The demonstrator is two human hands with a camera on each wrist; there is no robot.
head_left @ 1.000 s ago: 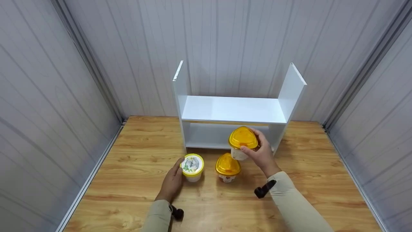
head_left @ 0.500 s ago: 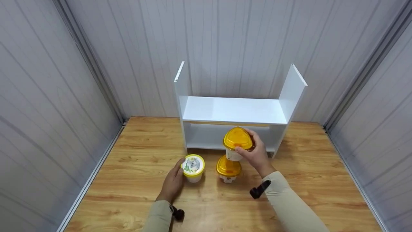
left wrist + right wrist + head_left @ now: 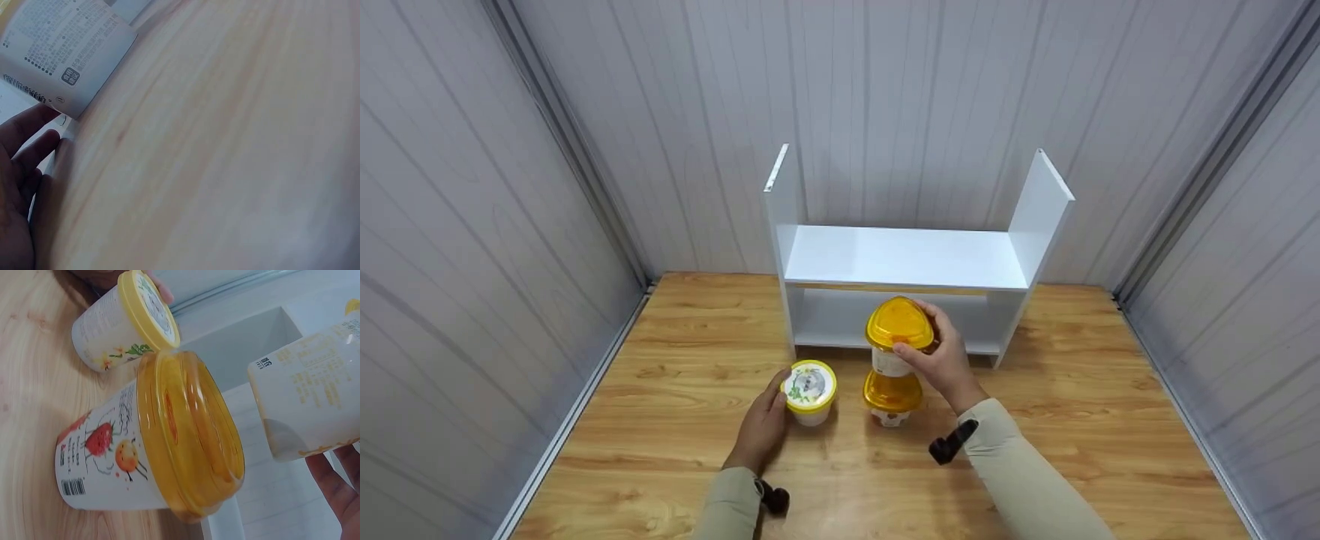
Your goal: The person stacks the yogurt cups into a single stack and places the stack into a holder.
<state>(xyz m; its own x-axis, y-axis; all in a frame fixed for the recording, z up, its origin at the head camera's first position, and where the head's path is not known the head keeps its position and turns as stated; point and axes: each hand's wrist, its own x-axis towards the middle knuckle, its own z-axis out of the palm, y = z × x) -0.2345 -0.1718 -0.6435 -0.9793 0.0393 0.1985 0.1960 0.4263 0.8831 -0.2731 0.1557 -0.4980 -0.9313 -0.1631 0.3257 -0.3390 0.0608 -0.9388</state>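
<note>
My right hand [image 3: 946, 367] grips a white tub with a translucent amber, rounded-triangular lid [image 3: 898, 322], thumb in front and fingers behind. It hangs over a second amber-lidded tub [image 3: 892, 395] standing on the table. The right wrist view shows a gap between the held tub's base [image 3: 306, 396] and the lower lid [image 3: 191, 433]; the lower tub's side bears strawberry and orange cartoon figures. To the left, a round white tub with a yellow-rimmed, printed lid [image 3: 810, 385] stands upright. My left hand [image 3: 761, 427] holds its left side, fingers behind it; its printed wall [image 3: 67, 50] fills the left wrist view's corner.
Behind the tubs stands a white two-tier shelf [image 3: 904, 255] with tall side panels. Its lower front edge lies close behind the held tub. Pale panelled walls [image 3: 900, 112] enclose the wooden table [image 3: 697, 330] at the back and both sides.
My right hand has carried its amber-lidded tub leftward, from up and right of the standing one to above it. The left hand and its tub have stayed in place.
</note>
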